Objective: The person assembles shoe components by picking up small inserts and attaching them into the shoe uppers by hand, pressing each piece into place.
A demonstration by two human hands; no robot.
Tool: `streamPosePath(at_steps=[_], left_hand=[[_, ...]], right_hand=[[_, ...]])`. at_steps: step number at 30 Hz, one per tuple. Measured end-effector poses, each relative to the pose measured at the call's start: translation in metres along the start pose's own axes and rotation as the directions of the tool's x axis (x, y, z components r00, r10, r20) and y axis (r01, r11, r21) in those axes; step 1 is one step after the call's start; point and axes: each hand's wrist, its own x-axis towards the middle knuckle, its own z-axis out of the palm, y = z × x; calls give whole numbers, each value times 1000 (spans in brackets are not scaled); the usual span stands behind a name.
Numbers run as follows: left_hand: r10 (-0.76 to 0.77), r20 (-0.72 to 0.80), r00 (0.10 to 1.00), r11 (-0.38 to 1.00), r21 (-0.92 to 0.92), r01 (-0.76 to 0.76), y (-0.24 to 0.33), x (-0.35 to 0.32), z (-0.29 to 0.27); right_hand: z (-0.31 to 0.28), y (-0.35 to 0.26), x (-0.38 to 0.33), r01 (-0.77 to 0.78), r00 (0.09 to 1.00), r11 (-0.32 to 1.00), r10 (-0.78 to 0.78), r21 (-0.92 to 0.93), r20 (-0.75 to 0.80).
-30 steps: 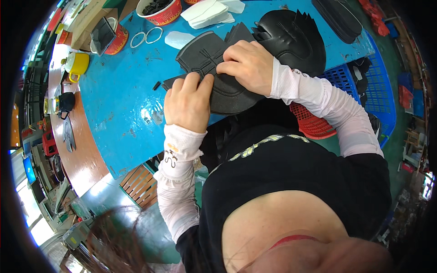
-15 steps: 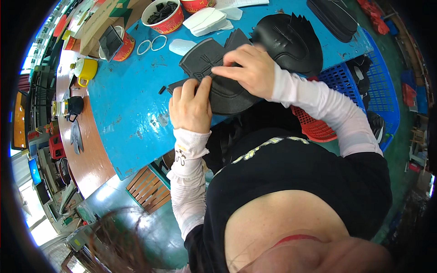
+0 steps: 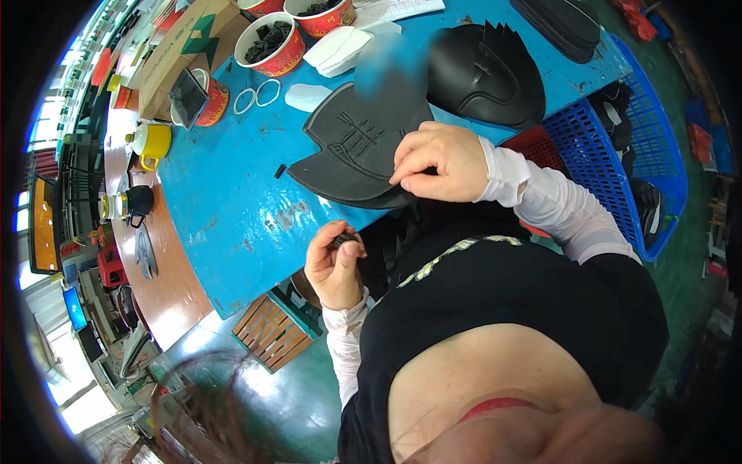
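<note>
A stack of flat black shoe-upper pieces point(image 3: 359, 147) with stitched lines lies at the table's near edge. My right hand point(image 3: 444, 164) is at its right side, thumb and fingertips pinched together against the surface. Whatever they pinch is too small to make out. My left hand point(image 3: 336, 267) is raised off the table's near edge, fingers curled around small dark pieces point(image 3: 343, 240). One small black piece point(image 3: 280, 171) lies loose on the blue table left of the stack. A shaped black upper point(image 3: 487, 76) rests to the right of the stack.
Paper tubs point(image 3: 282, 56) of black bits stand at the back, by white sheets point(image 3: 338, 51) and two white rings point(image 3: 268, 92). A blue basket point(image 3: 645, 147) of shoes is at the right. A yellow mug point(image 3: 152, 144) stands on the left table. Part of the top is blurred.
My left hand has left the stack and moved down toward me with small dark pieces in it. My right hand has shifted down and right, its pointing finger now drawn into a pinch.
</note>
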Motion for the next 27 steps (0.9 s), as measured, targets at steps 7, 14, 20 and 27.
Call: streamPosePath(at_steps=[7,14,20,27], left_hand=[[-18,166,986,995,-97,35,14,10,28],[-10,231,973,994,-108,36,11,37,51],[-65,223,973,995,-60,81,8,49,76],[44,115,992,996,73,-52,8,42,69]], right_hand=[[-63,34,-20,3,451,868,442,497,-775],[-44,83,-101,-292,246,516,854,806,-458],[-18,11,-45,44,743,791,382,610,-550],[-1,-22,-9,-82,962,666,246,742,-114]])
